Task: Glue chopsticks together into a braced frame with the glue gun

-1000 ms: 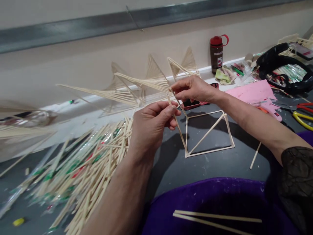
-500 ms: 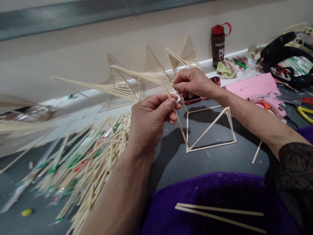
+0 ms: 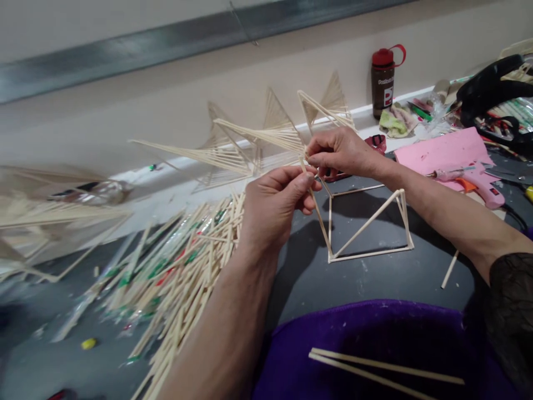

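A frame of joined wooden chopsticks (image 3: 370,254) stands on the grey tabletop, with slanted sticks rising from its corners. My left hand (image 3: 280,199) pinches a slanted chopstick (image 3: 320,219) near its upper end; that stick's foot meets the frame's near left corner. Close beside it, my right hand (image 3: 342,151) has its fingertips closed on the upper end of another slanted chopstick (image 3: 326,188), which comes up from the far left corner. The two upper ends are close together; whether they touch I cannot tell. On the right, more sticks meet in a peak (image 3: 400,192).
Loose and plastic-wrapped chopsticks (image 3: 200,289) are heaped at left. Stick structures (image 3: 233,158) stand along the wall. A pink glue gun (image 3: 478,180), pink sheet (image 3: 443,150) and bottle (image 3: 382,83) are at right. Two chopsticks (image 3: 387,366) lie on purple cloth (image 3: 300,333) in front.
The view has shifted, so everything appears farther right and slightly lower. Both hands keep their holds, and the two upper stick ends remain close together.
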Demonstrator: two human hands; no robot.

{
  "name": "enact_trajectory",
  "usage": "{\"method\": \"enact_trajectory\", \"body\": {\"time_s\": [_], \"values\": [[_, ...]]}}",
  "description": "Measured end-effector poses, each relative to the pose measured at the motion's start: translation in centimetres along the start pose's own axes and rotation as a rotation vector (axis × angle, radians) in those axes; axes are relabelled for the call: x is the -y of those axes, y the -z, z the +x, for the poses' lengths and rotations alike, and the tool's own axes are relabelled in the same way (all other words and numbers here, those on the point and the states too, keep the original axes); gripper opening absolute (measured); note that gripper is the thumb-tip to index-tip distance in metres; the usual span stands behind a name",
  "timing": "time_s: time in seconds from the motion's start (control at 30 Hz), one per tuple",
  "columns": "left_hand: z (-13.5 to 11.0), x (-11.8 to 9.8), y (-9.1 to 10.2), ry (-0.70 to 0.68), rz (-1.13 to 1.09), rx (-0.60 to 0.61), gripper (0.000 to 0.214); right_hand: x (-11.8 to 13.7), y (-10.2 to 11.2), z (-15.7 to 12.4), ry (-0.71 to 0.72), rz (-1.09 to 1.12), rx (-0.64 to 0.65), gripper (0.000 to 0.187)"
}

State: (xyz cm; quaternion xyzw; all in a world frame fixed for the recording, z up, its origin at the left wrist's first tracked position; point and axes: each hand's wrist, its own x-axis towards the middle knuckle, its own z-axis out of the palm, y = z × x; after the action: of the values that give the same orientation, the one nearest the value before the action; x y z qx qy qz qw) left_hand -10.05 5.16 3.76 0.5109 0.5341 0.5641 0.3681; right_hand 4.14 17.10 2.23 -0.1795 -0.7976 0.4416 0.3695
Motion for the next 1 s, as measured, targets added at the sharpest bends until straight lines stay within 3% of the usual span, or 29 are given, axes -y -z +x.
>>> {"method": "enact_trajectory", "body": {"time_s": [0.17, 0.57, 1.0], "values": [[0.1, 0.2, 0.1, 0.013, -0.026, 0.014, 0.011, 0.0, -0.2, -0.2, -0.027, -0.013, 0.017, 0.007], [1.3, 1.6, 0.8, 0.024, -0.016, 0.035, 0.031, -0.6, -0.5, 0.0, -0.023, 0.038, 0.017, 0.004], [1.1, 1.4, 0.4, 0.035, -0.071, 0.038, 0.032, -0.1, -0.5, -0.1, -0.017, 0.059, 0.030, 0.006]]}}
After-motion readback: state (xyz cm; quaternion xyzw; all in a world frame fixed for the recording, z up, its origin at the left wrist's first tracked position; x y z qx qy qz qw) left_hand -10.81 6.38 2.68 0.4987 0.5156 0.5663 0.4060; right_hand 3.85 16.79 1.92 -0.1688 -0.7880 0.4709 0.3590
